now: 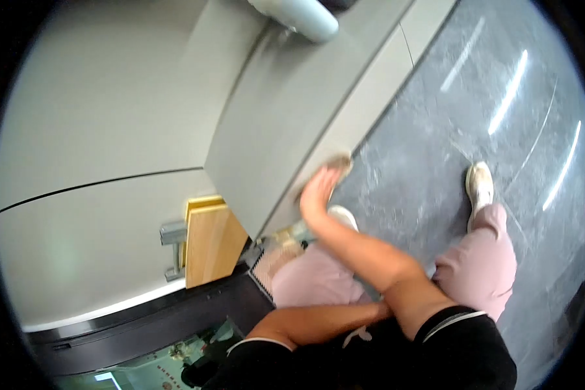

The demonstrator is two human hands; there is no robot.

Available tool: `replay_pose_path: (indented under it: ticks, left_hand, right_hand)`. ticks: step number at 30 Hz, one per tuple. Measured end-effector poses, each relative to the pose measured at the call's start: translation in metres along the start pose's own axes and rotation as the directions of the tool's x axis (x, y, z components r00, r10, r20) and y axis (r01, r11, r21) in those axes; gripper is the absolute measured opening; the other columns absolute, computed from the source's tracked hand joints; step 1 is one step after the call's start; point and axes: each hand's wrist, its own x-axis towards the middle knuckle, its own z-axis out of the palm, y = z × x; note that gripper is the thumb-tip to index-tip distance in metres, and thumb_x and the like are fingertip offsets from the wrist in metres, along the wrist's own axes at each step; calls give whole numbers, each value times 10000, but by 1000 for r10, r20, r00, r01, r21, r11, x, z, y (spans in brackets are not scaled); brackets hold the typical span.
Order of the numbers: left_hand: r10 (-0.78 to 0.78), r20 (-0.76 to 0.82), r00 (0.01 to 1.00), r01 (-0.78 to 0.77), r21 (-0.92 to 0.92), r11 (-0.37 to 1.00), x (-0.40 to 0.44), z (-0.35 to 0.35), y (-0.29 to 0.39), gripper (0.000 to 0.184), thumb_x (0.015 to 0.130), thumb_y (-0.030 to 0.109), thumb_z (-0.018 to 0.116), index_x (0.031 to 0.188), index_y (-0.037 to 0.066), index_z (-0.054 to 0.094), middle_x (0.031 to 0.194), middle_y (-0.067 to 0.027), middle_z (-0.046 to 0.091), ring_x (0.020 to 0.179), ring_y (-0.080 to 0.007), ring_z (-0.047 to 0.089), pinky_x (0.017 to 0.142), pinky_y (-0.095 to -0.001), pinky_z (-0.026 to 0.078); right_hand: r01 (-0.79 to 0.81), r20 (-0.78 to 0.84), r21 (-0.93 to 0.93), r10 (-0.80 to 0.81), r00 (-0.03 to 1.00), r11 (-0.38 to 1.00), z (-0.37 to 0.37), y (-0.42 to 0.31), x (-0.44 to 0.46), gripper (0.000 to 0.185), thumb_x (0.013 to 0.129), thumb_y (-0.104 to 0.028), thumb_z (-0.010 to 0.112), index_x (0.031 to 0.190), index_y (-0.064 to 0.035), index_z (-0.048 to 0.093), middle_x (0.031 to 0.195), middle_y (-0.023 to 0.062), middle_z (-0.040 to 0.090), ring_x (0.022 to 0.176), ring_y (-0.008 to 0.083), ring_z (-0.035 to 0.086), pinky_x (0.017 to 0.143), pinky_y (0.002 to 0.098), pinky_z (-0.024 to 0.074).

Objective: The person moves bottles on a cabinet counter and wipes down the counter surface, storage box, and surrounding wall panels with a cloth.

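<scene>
Glossy floor, and here's the right hand at a blurred thing, clamped or not, can't tell; left hand's hidden. Slick footing could topple this lean!

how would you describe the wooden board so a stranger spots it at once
Start at the large pale panel filling the left of the view. Toward its lower right, just beside a grey metal bracket, is the wooden board. Its broad, flat tan face sets it apart from the yellower piece behind it.

Grey marbled floor with bright light streaks, pale panels alongside.
</scene>
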Motion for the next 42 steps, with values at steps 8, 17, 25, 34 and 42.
replay_pose_path:
  ticks: [8, 17, 25, 34, 42]
  left_hand:
    - [22, -41, 999, -9, 297, 955, 1, -30, 42, 405, 997, 179, 426, 1389, 87, 375, 1440, -81, 399, 1315, -206, 357, 1079, -342, 306]
    - [8, -16, 1000, -3, 272, 962, -18, -67, 57, 403, 994, 187, 433, 1381, 89, 382, 1433, -76, 407, 1310, -212, 358, 1075, -342, 304]
    - [31, -29, 999, -13, 487, 874, -39, -89, 81, 400, 990, 194, 440, 1374, 91, 388, 1428, -72, 413, 1305, -217, 359, 1072, -341, 303]
    - [136, 51, 989, -91, 949, 302, -33, -73, 97, 356, 978, 201, 407, 1321, 108, 417, 1365, -61, 441, 1250, -216, 398, 1027, -345, 323]
    - [431, -59, 901, -168, 866, 470, -1, -61, 70, 230, 880, 199, 471, 989, 114, 655, 1037, -68, 636, 984, -247, 579, 808, -399, 421]
  right_hand:
    - [-22, -251, 302, 102, 963, 953, -25, -41, 42, 642, 998, -361, 249, 1454, 78, 139, 1541, 245, 97, 1435, 348, 86, 1175, 398, 81]
    - [492, -390, 104, -420, 819, 864, -107, -138, 200, 625, 999, -324, 257, 1434, 113, 157, 1539, 255, 97, 1440, 348, 82, 1177, 396, 75]
    - [805, -313, -170, -806, 503, 568, -103, -208, 123, 629, 928, -256, 441, 1437, 59, 248, 1531, 259, 131, 1426, 409, 95, 1152, 499, 98]
    - [700, 428, -714, -811, 400, -31, -76, -215, 50, 535, 822, -234, 612, 1271, 41, 520, 1394, 223, 440, 1376, 333, 306, 1130, 514, 193]
    - [713, 549, -682, -757, 353, -162, -21, -216, 81, 467, 843, -190, 543, 1235, 58, 495, 1331, 232, 479, 1323, 366, 356, 1103, 480, 252]
